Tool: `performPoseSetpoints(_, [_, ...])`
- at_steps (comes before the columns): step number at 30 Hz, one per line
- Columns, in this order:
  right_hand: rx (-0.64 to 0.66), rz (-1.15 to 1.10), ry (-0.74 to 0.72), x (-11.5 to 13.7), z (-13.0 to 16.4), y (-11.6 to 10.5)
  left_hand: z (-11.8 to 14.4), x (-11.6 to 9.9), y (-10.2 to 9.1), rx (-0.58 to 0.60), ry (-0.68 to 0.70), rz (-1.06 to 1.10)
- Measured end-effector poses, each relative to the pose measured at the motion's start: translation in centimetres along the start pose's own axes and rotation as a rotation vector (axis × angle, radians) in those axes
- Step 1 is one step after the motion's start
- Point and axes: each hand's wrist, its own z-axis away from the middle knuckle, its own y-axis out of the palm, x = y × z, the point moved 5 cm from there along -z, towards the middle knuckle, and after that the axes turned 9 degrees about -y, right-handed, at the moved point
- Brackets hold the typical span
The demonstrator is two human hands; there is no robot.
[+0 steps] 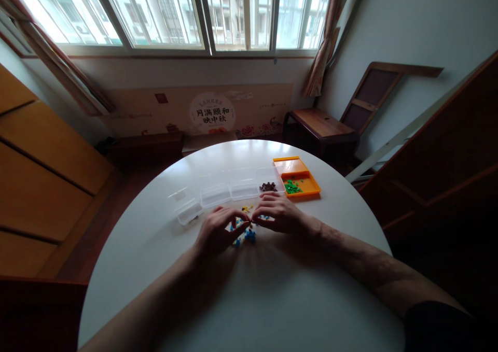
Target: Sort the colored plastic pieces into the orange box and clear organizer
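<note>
My left hand (218,230) and my right hand (280,214) meet fingertip to fingertip over the middle of the table. Both are closed in a pinch at one spot, where a tiny dark piece may sit; it is too small to name. Beneath and around the fingers lie small blue pieces (249,236), partly hidden by the hands. A few small yellow pieces (246,208) are scattered just beyond the fingertips. Past my right hand, dark brown pieces (268,187) fill part of a clear compartment. Green pieces (292,187) rest in an orange tray (311,192).
A row of clear plastic boxes (215,195) runs across the round white table (249,300), left of the orange tray. Behind the table, a wooden chair (324,123) stands by the wall. A printed cardboard panel (143,108) leans below the window.
</note>
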Motion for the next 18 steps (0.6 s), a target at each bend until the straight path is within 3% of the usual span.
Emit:
performPoseSetpoints(11, [-0.016, -0.035, 0.002, 0.12, -0.06, -0.08, -0.16, -0.69, -0.03, 0.016, 0.074, -0.056])
performPoseSetpoints(18, [-0.052, -0.078, 0.071, 0.26, -0.14, -0.57, -0.06, -0.89, -0.35, 0.021, 0.050, -0.062])
